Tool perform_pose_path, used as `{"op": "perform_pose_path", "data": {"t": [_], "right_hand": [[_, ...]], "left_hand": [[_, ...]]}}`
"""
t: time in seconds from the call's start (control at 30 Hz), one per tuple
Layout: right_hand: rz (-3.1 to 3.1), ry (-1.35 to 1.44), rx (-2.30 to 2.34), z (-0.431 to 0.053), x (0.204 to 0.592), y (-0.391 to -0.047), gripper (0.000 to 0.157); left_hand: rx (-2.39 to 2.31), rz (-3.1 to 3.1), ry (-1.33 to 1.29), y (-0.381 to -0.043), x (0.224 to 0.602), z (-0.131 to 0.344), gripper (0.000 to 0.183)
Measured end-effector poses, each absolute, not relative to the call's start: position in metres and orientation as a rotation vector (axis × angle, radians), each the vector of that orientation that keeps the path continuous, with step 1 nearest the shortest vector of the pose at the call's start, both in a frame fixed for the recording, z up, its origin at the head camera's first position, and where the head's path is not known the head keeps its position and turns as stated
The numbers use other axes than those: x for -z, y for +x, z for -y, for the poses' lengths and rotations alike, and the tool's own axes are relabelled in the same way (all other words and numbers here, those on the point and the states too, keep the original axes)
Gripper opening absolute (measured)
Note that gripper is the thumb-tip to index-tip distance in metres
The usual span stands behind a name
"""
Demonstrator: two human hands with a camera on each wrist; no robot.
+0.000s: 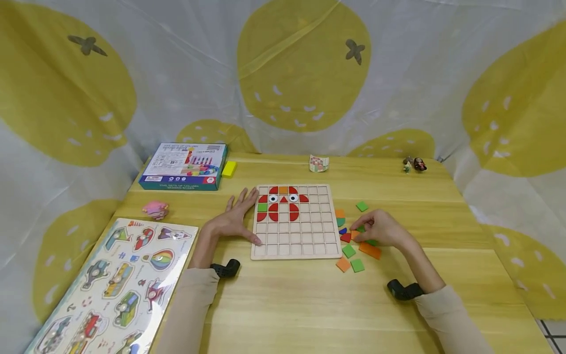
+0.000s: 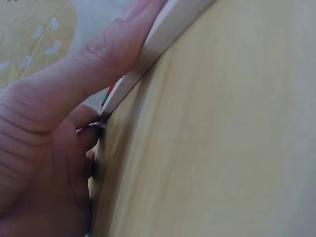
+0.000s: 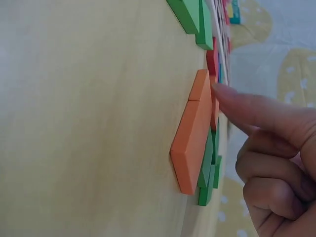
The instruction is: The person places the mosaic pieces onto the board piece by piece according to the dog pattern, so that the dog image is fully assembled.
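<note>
A square wooden grid board (image 1: 315, 239) lies on the table, with red, green and orange pieces and two eye pieces (image 1: 273, 198) set in its upper left cells. My left hand (image 1: 232, 221) is spread along the board's left side, its thumb (image 2: 94, 69) resting on the rim near the lower corner. To the right of the board, my right hand (image 1: 382, 228) pinches an orange piece (image 1: 354, 235) between thumb and index finger, low among loose pieces. Around it lie a red piece (image 1: 345, 237), several green squares (image 1: 349, 251) and a longer orange piece (image 3: 190, 143).
A boxed bead set (image 1: 183, 167) and a yellow block (image 1: 229, 169) stand at the back left. Nearer are a pink figurine (image 1: 156, 210) and a vehicle picture puzzle (image 1: 146, 290). A small printed paper (image 1: 319, 163) and little figurines (image 1: 419, 164) lie along the back edge.
</note>
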State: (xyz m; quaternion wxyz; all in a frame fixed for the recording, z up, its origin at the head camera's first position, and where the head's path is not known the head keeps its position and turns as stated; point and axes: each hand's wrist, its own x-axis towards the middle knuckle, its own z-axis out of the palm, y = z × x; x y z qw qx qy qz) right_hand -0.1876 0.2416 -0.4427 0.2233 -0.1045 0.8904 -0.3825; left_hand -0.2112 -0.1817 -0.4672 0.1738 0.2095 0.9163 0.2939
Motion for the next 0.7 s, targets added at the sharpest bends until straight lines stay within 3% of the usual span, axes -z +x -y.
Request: {"op": "perform_pose_path", "data": {"t": [0.2, 0.47, 0.7], "right_hand": [[-2.461, -0.222, 1.081, -0.244, 0.441, -0.191, 0.033], [-2.521, -0.202, 1.051, -0.243, 0.44, -0.189, 0.03], [-2.447, -0.258, 1.243, -0.194, 0.433, -0.195, 0.027]], "left_hand": [[-0.816, -2.608, 0.599, -0.213, 0.467, 0.181, 0.137], [-0.845, -2.597, 0.576, -0.212, 0.469, 0.18, 0.138], [-0.831, -2.605, 0.578, -0.21, 0.468, 0.183, 0.138]]}}
